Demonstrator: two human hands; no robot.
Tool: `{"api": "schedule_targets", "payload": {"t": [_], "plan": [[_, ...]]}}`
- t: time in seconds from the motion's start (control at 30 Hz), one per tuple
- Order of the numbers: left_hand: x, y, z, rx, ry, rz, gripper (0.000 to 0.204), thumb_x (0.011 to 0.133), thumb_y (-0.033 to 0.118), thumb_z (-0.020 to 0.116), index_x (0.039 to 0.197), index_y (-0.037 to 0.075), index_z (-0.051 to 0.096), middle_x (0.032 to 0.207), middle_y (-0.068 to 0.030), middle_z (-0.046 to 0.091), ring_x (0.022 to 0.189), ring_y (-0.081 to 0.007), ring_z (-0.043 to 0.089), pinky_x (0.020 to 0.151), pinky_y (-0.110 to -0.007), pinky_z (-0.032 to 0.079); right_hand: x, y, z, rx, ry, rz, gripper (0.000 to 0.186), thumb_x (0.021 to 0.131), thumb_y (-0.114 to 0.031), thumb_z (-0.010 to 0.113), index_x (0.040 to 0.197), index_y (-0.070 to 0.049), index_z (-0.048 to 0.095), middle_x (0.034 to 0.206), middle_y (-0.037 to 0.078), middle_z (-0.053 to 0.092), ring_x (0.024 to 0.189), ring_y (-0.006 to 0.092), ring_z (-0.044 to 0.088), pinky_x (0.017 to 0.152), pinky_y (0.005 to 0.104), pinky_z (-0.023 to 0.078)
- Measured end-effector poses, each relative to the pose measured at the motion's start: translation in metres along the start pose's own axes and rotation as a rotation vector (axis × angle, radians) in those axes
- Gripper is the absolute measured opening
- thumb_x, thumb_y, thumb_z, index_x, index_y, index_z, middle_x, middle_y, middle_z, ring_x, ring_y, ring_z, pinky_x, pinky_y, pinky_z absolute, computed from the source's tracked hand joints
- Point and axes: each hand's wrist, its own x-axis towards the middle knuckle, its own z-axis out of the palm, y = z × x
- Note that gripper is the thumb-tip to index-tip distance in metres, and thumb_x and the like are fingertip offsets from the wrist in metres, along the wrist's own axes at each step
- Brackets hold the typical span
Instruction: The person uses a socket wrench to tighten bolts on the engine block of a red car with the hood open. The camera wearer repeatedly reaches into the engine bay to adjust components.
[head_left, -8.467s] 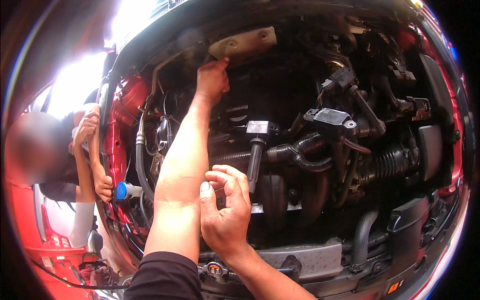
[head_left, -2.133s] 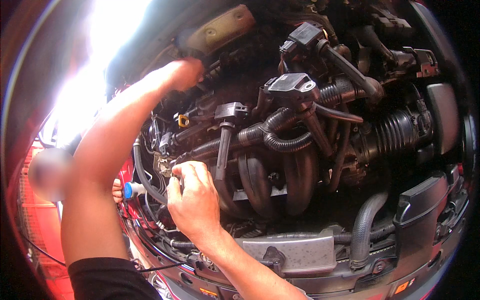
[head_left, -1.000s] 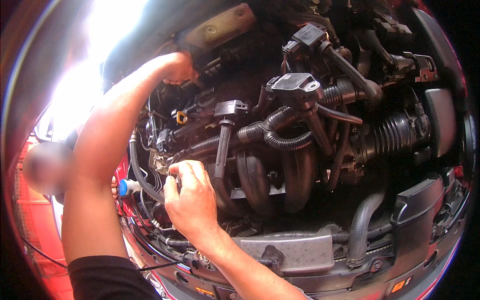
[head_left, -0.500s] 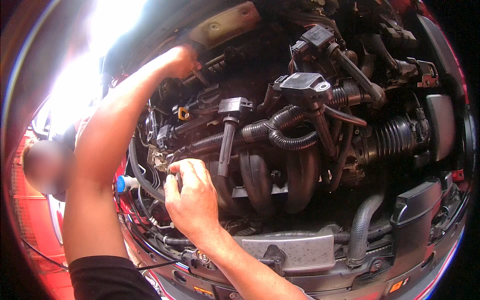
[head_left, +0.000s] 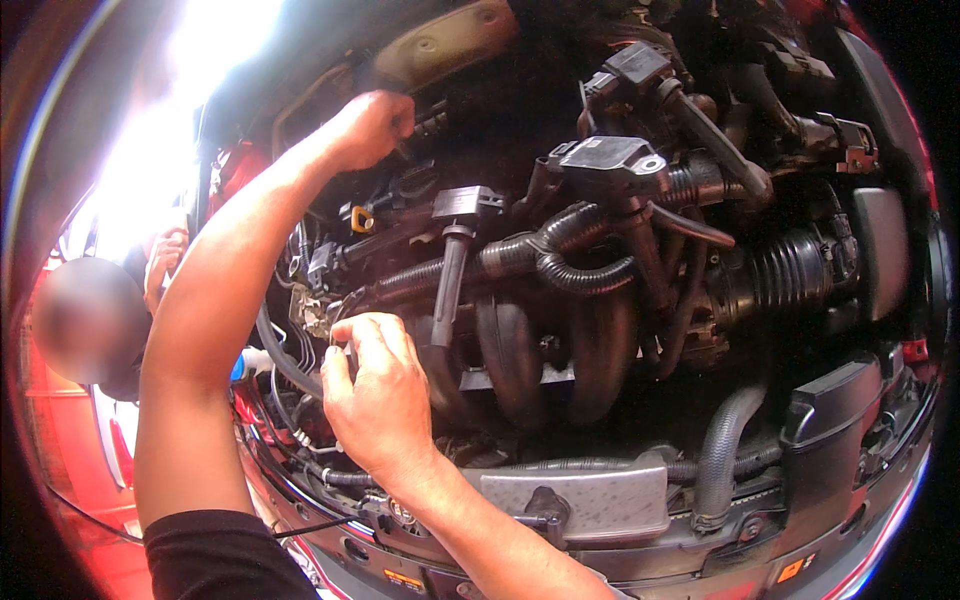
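Observation:
My left hand [head_left: 372, 130] is closed in a fist over the far left part of the engine; whatever it grips is hidden by the fingers. Lower down, my right hand [head_left: 380, 385] has its fingers curled, thumb close to the index finger, around something dark that I cannot make out. Right of that hand, a black ignition coil [head_left: 467, 204] with a long stem lies loose across the intake manifold [head_left: 510, 360]. Between the hands are a yellow ring handle [head_left: 356, 220] and a black corrugated conduit [head_left: 415, 280].
Two more ignition coils, one in the middle [head_left: 612, 158] and one farther back [head_left: 638, 66], lie over the hoses. A ribbed air duct [head_left: 785, 275] is at right, a grey radiator hose [head_left: 735, 440] in front. Beyond my left arm, another person's hand [head_left: 168, 250] shows.
My left fist has turned and shifted slightly. My right hand has moved a little left with its fingers still curled. Another person's hand has come into sight at left.

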Motion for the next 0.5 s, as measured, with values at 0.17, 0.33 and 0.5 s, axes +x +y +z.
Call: {"api": "schedule_targets", "payload": {"t": [0.17,0.33,0.5], "plan": [[-0.002,0.021,-0.008,0.267,-0.192,-0.113,0.03,0.081,0.009,0.068,0.11,0.003,0.068,0.107,-0.019,0.07,0.103,-0.0363,0.067,0.087,-0.045,0.053,0.003,0.002,-0.004,-0.024,-0.008,0.009,0.018,0.089,-0.009,0.06,0.105,0.0,0.063,0.111,0.017,0.06,0.103,0.037,0.059,0.092,0.0461,0.048],[0.027,-0.021,-0.003,0.583,-0.514,0.104,0.032,0.085,0.021,0.07,0.11,0.002,0.071,0.105,-0.018,0.072,0.101,-0.0352,0.069,0.085,-0.045,0.056,-0.002,-0.001,0.001,0.007,-0.04,0.02,0.018,0.089,-0.008,0.06,0.105,-0.001,0.063,0.11,0.017,0.06,0.103,0.0368,0.059,0.091,0.0463,0.048],[0.04,0.037,-0.02,0.199,-0.614,-0.646,0.03,0.083,0.027,0.073,0.099,0.001,0.071,0.097,-0.0179,0.073,0.096,-0.0357,0.07,0.082,-0.045,0.057,0.002,0.002,-0.002,-0.023,-0.004,0.004,0.017,0.089,-0.008,0.06,0.105,-0.001,0.063,0.11,0.016,0.06,0.103,0.0367,0.059,0.091,0.0462,0.048]]}}
